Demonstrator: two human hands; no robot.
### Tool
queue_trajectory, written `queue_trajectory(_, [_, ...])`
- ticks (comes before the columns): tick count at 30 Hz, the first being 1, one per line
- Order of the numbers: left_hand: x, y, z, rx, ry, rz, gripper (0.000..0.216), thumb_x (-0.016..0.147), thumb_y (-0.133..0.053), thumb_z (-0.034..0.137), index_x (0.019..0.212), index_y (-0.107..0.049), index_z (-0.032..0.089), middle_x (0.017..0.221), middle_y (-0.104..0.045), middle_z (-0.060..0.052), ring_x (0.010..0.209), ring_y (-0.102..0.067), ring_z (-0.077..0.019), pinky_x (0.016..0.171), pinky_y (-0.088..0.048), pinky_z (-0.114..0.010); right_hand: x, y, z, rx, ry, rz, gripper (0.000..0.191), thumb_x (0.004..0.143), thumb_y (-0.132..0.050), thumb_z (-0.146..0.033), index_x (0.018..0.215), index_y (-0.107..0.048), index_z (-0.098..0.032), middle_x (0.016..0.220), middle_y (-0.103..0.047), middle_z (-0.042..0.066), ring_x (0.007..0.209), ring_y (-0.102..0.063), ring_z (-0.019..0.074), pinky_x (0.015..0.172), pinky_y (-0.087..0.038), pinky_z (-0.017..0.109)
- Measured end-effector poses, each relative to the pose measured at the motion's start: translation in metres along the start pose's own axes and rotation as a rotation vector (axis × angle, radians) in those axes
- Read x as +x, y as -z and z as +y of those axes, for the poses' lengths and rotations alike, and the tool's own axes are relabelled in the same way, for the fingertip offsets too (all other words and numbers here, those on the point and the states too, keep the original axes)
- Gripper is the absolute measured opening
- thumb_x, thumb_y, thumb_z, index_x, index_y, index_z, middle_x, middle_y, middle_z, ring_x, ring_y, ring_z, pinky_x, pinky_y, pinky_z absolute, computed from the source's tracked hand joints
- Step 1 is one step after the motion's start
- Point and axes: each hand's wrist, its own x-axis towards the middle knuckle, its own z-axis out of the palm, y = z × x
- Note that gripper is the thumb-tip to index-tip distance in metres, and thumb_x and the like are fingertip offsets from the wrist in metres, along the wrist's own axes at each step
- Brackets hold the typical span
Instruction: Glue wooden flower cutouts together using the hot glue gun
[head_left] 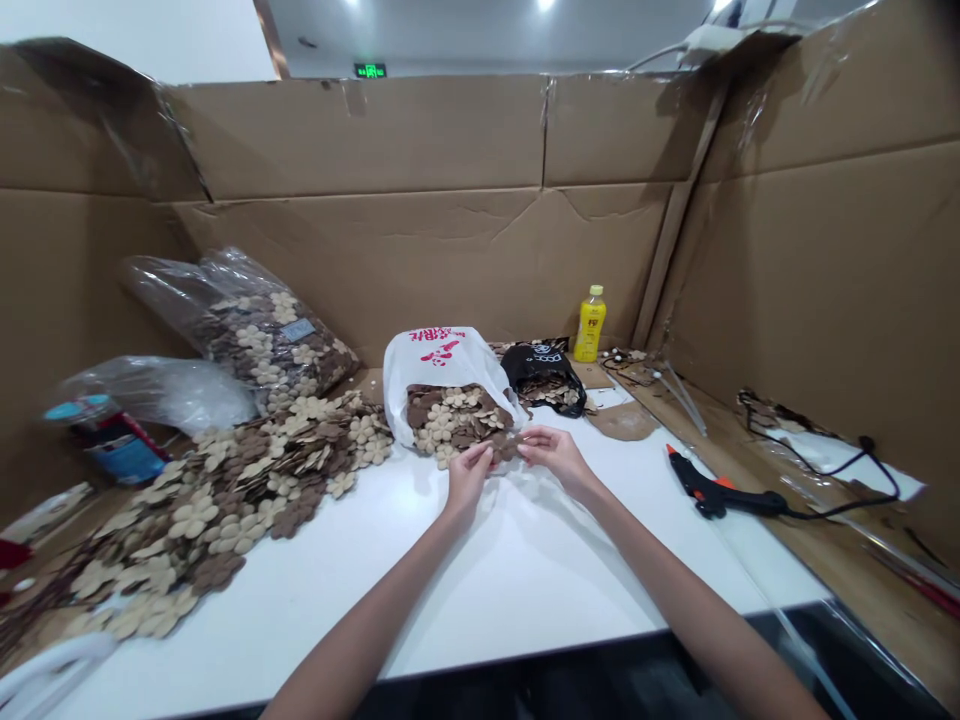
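My left hand [469, 470] and my right hand [553, 452] meet over the white table [525, 570], just in front of a white plastic bag [439, 360] full of flower-shaped felt pieces [450, 415]. Both hands pinch brown flower pieces [504, 450] between their fingertips, at the bag's open mouth. The fingers are curled and closed on the pieces.
A large heap of tan and brown flower pieces [225, 490] covers the left of the table. Behind it lie clear bags [262, 330] of more pieces. A black bag [544, 370], a yellow bottle [590, 324] and a glue gun [712, 492] sit to the right. Cardboard walls [420, 240] surround everything.
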Motion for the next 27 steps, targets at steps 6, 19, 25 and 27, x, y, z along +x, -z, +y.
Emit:
queue_trajectory(6, [-0.002,-0.002,0.000,-0.025,0.030,-0.032,0.037,0.062,-0.069,0.035,0.091,-0.069,0.012,0.084,-0.068,-0.009,0.065,-0.058,-0.0138,0.063,-0.046,-0.026,0.002,-0.004,0.007,-0.032,0.009,0.023,0.032,0.051,-0.076,-0.032,0.070,-0.058,-0.015,0.055,-0.060,-0.001,0.051,-0.055,0.0117,0.050,-0.044,0.024])
queue_trajectory(19, [-0.003,-0.005,-0.001,-0.024,0.063,-0.063,0.036,0.062,-0.069,0.037,0.088,-0.068,0.013,0.077,-0.067,-0.006,0.066,-0.059,-0.0139,0.064,-0.045,-0.025,0.006,-0.004,0.015,-0.101,0.040,0.082,0.031,0.050,-0.076,-0.035,0.066,-0.058,-0.015,0.053,-0.060,0.000,0.044,-0.053,0.0115,0.044,-0.043,0.024])
queue_trajectory(25, [-0.008,-0.008,0.008,-0.041,0.045,-0.124,0.028,0.064,-0.068,0.038,0.076,-0.069,0.013,0.078,-0.068,-0.007,0.073,-0.061,-0.0165,0.069,-0.046,-0.026,0.002,-0.007,0.010,-0.149,0.058,0.089,0.031,0.051,-0.075,-0.037,0.065,-0.057,-0.016,0.051,-0.058,0.000,0.041,-0.051,0.0107,0.040,-0.041,0.022])
queue_trajectory(27, [-0.008,-0.008,0.009,0.021,0.042,-0.112,0.030,0.060,-0.072,0.036,0.079,-0.069,0.014,0.078,-0.068,-0.006,0.072,-0.061,-0.0165,0.067,-0.047,-0.025,0.001,-0.010,0.007,-0.140,0.046,0.096,0.032,0.049,-0.075,-0.037,0.064,-0.056,-0.016,0.050,-0.058,-0.001,0.042,-0.051,0.0106,0.040,-0.041,0.022])
